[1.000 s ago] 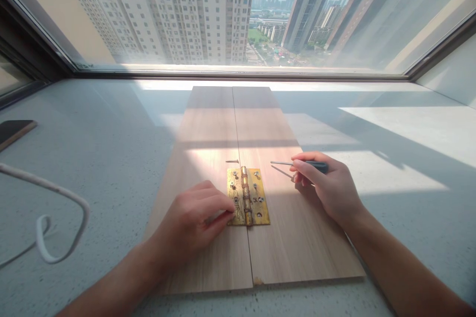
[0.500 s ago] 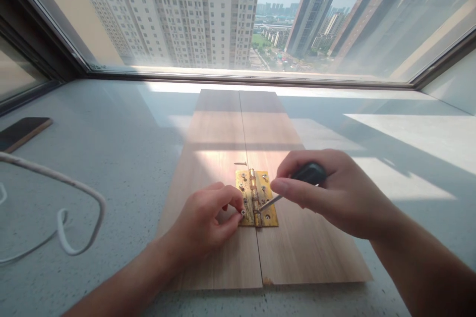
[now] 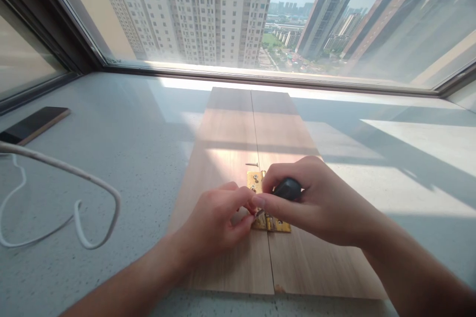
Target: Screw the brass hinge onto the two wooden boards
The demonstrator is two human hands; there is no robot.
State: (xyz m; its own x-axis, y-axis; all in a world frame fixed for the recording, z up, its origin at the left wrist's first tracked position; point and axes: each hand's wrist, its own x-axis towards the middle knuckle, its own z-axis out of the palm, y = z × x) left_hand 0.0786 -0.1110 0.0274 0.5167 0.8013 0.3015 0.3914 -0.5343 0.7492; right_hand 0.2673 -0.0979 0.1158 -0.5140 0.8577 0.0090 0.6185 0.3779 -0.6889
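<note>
A brass hinge (image 3: 279, 225) lies across the seam between two light wooden boards (image 3: 232, 124), partly covered by my hands. My right hand (image 3: 316, 203) is wrapped round the black handle of a screwdriver (image 3: 287, 188), whose shaft points down to the hinge's left leaf. At that leaf's lower left, the thumb and forefinger of my left hand (image 3: 223, 215) pinch a screw, mostly hidden between the fingertips in this view. The screwdriver's tip is close to those fingertips. A loose screw (image 3: 252, 164) rests on the left board just beyond the hinge.
On the speckled white sill (image 3: 134, 158), a phone (image 3: 35, 124) lies at the far left. A white cable (image 3: 107, 185) loops in front of it. Beyond the boards stands a window with a dark frame (image 3: 238, 79).
My right hand has brought the screwdriver leftward, from over the hinge's knuckle to my left fingertips. The view has shifted, so the surroundings appear further right. My left hand keeps its pinch.
</note>
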